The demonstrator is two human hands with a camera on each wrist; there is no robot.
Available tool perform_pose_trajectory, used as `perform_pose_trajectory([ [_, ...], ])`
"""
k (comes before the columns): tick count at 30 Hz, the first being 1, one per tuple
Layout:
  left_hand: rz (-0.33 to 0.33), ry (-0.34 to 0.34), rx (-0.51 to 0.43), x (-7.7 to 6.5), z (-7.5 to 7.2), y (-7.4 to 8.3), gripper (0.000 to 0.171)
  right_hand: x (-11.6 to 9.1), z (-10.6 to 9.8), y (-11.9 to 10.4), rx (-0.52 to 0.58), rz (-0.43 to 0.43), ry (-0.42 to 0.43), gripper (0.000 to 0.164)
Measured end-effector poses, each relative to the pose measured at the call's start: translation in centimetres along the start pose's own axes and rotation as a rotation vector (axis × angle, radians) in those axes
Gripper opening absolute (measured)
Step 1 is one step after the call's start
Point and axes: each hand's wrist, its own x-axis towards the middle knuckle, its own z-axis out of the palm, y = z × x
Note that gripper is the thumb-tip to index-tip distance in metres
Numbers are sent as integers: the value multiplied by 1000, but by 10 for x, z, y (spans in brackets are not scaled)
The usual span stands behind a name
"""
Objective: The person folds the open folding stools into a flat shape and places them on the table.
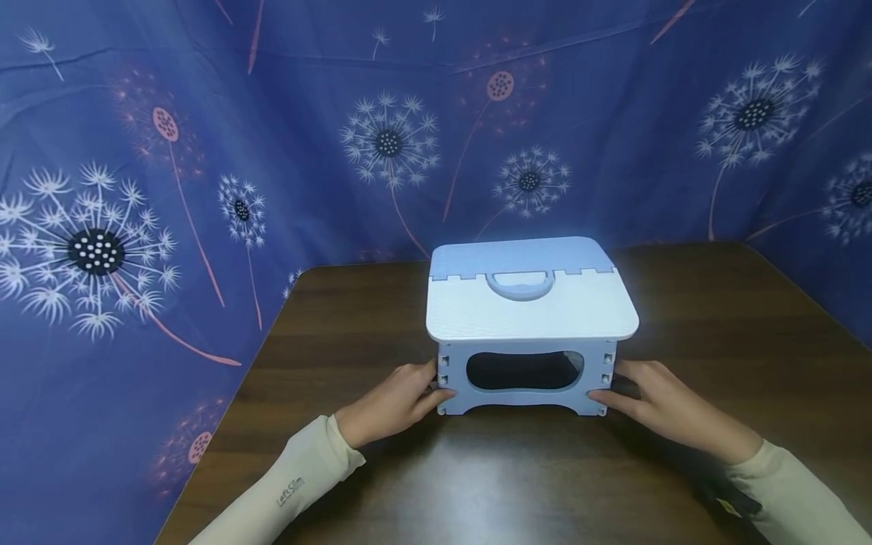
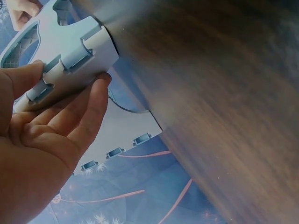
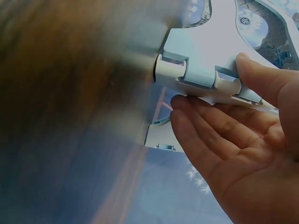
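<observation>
A blue-and-white folding step stool [image 1: 470,309] stands unfolded on its legs, its blue carry handle [image 1: 521,291] lying across the middle of the top. My left hand [image 1: 398,401] grips the near left corner of the leg panel, thumb on the front face and fingers along the side. At the opposite corner, my right hand [image 1: 671,405] holds the panel the same way. In the left wrist view, the hinged leg edge [image 2: 77,56] sits between thumb and fingers. The right wrist view shows the right thumb pressed on the blue panel [image 3: 201,67], fingertips against the outer side.
Under the stool is a dark brown wooden table [image 1: 327,333], with bare wood showing on both sides and in front. A blue curtain [image 1: 306,151] printed with dandelions hangs behind the table and along its left and right sides.
</observation>
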Motion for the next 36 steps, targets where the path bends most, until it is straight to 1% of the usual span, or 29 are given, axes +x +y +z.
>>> perform_pose_trajectory([
  [8,-4,-12,-27,1,-1,-2,39,0,0,1,11,8,2,22],
  [12,3,-9,-29,0,-2,-2,40,1,0,0,14,16,-6,24],
  [18,16,-11,-30,1,-1,-4,35,1,0,-1,1,8,-3,27],
  [22,6,-13,-53,1,-1,-5,34,2,0,0,15,9,-10,27],
  [30,0,-13,-55,0,0,-5,32,2,0,2,23,4,-15,27],
  [36,-5,-21,-74,1,-1,-4,30,1,0,2,31,6,-15,24],
])
